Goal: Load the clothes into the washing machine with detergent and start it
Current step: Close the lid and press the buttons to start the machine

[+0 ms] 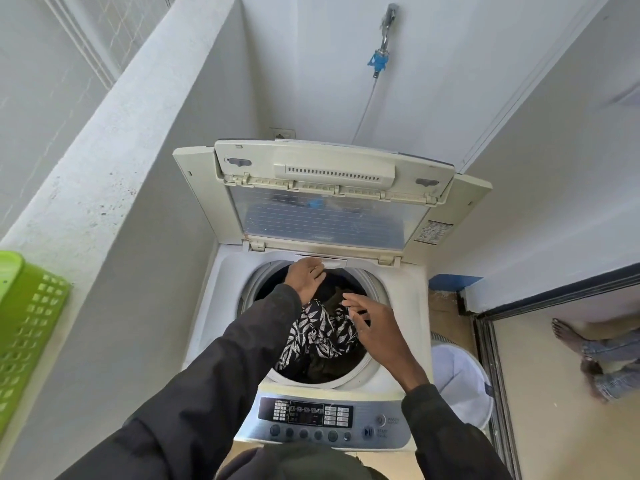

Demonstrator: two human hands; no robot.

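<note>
A cream top-loading washing machine (408, 306) stands below me with its lid (322, 209) folded up against the wall. Dark clothes fill the drum, among them a black garment with white leaves (317, 332). My left hand (306, 277) reaches over the drum's far rim, its fingers relaxed and touching the white detergent drawer (334, 262) there. Over the clothes on the drum's right side hovers my right hand (375, 329), fingers spread and holding nothing. The control panel (325, 419) with its buttons sits at the machine's near edge.
A green plastic laundry basket (24, 327) rests on the ledge at the left. A white mesh hamper (460, 379) stands right of the machine. A tap (382, 39) with a hose is on the wall above. Another person's bare feet (588, 355) show in the doorway at the right.
</note>
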